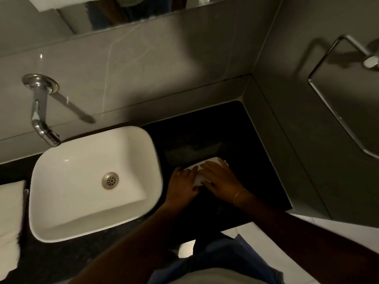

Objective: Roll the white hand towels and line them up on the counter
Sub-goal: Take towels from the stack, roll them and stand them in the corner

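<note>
A small white hand towel (197,176) lies on the black counter (256,160) to the right of the basin. Both hands rest on top of it and cover most of it. My left hand (183,186) presses its left end, fingers curled over the cloth. My right hand (219,177) lies across its right part, fingers pointing left and spread over the towel. White cloth shows between the hands and past the right fingertips. More white towel (10,222) lies folded on the counter at the far left edge.
A white rectangular basin (61,228) sits on the counter left of the hands, with a chrome wall spout (40,117) above it. Tiled walls close the counter at the back and right. A chrome towel ring (336,111) hangs on the right wall.
</note>
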